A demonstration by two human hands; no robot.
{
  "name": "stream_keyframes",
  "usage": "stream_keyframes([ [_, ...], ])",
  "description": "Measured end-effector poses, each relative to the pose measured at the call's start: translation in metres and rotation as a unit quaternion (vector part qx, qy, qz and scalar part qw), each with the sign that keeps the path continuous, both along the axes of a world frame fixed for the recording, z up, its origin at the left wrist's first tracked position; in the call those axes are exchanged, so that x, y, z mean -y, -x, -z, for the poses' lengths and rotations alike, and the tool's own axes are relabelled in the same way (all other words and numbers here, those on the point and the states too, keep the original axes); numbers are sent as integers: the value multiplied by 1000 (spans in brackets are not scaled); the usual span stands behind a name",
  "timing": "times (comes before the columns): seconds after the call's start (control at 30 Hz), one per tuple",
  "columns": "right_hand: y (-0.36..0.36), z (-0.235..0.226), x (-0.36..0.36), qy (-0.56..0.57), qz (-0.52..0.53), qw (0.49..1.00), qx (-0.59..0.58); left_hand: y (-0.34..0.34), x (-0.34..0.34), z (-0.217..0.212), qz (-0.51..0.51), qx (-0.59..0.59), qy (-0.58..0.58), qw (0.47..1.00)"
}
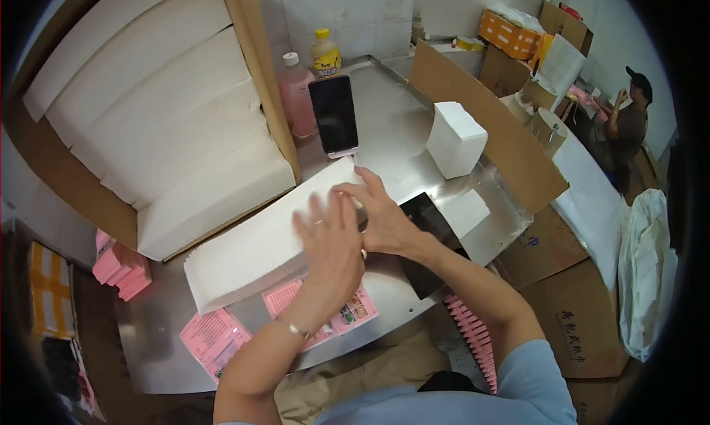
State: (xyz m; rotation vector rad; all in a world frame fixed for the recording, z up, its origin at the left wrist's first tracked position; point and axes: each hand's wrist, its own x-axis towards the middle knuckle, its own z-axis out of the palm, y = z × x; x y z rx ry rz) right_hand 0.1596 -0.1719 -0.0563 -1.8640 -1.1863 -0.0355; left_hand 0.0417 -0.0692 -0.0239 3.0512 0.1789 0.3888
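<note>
**Squaring the paper stack, both hands on top**

Forearms come up from the lower edge; we've got both hands on the long white paper stack (259, 240) lying diagonally across the steel bench (392, 122). Left hand (330, 242) is flat, fingers spread, pressing the top near the stack's right end, gripping nothing. Right hand (377, 214) curls over the far right corner, fingertips pinching or feeling the edge; we can't tell if a sheet is actually caught.

Step, as we read it: aligning or counting off sheets at that end. Next move likely needs the left palm to pin the stack while the right peels cleanly. Thin, soft sheets will slip and fan.

Materials:
- Stack: matte white tissue-like paper, ribbed side edges, slightly sagging.
- Pink leaflets (325, 307) lie partly under the stack, glossy print.
- Black panel (425, 225) just beside the right wrist, smooth.
- Phone (334, 114) stands upright behind the stack, dark screen.
- White block (455, 138) further right, crisp square edges.
- Cardboard box (148, 114) to the left holds more white stacks.
</note>
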Motion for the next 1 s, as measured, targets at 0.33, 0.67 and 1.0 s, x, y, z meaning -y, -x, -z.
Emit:
stream_keyframes([
  [0.33, -28, 4, 6, -50, 216, 942, 251, 42, -18, 21, -4, -3, -20, 1000],
  [0.67, 3, -19, -2, 131, 48, 970, 199, 46, -23, 21, -14, 28, -12, 999],
  [1.0, 48, -3, -47, 14, -111, 991, -69, 176, -169, 9, -307, 253, 483, 780],
])
